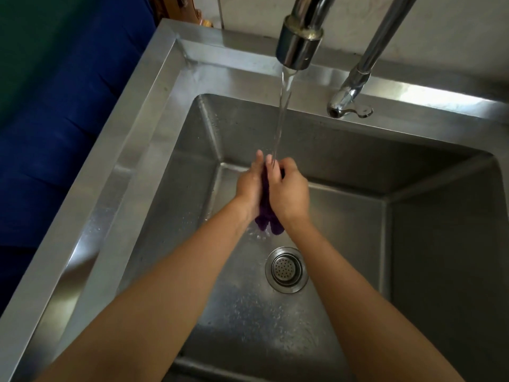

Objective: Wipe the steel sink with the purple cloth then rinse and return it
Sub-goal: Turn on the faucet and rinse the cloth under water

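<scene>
- Both bare hands are held together over the basin of the square stainless-steel sink [154, 150], with the bunched dark purple cloth [266, 216] pressed between the palms.
- The left hand [251, 186] lies flat against the cloth's left side, fingers pointing away from the camera; its grip is closed on the cloth.
- The right hand [287, 188] curls over the cloth's right side, its grip likewise clamped on it.
- The cloth's lower end hangs out below the wrists in small folds, above the sink floor.
- A clear stream of water [282, 111] falls from the chrome tap spout [298, 44] onto the fingertips and the cloth's top edge.
- The round perforated steel drain strainer [286, 269] sits in the wet sink floor, near and below the hands.
- A second, thinner chrome tap [351, 92] stands at the back rim, right of the stream.
</scene>
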Action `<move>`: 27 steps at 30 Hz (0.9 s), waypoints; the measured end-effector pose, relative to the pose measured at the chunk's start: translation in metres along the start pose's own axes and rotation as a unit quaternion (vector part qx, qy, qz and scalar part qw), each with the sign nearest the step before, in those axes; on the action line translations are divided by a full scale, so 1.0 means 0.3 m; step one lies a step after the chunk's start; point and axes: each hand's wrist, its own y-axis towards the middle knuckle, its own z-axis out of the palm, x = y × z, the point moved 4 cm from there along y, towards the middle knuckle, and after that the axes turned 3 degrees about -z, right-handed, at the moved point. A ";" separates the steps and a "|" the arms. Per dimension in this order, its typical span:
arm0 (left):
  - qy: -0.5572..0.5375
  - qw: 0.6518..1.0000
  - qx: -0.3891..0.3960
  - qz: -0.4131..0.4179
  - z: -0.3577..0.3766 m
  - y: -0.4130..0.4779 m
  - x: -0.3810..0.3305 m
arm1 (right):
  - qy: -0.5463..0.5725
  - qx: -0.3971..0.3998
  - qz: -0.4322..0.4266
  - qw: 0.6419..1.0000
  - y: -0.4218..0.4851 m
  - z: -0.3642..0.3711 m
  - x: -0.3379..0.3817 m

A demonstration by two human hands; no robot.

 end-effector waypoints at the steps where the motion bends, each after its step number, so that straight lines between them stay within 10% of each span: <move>1: -0.005 1.000 0.011 -0.006 0.015 -0.007 0.007 | -0.010 -0.026 0.016 0.999 0.009 -0.002 0.001; 14: 0.127 0.983 -0.040 0.126 -0.059 -0.024 -0.059 | 0.095 -0.005 0.065 0.993 0.079 -0.069 -0.061; 19: 0.043 0.996 0.049 0.059 -0.052 -0.007 -0.059 | 0.091 0.204 -0.009 0.975 -0.013 -0.030 -0.001; 24: -0.005 0.999 0.014 0.042 -0.064 -0.009 -0.010 | 0.092 0.031 0.073 0.993 0.028 -0.101 -0.090; 27: -0.084 0.993 0.081 0.003 -0.038 -0.039 -0.004 | 0.213 0.151 0.199 0.945 0.004 -0.047 -0.162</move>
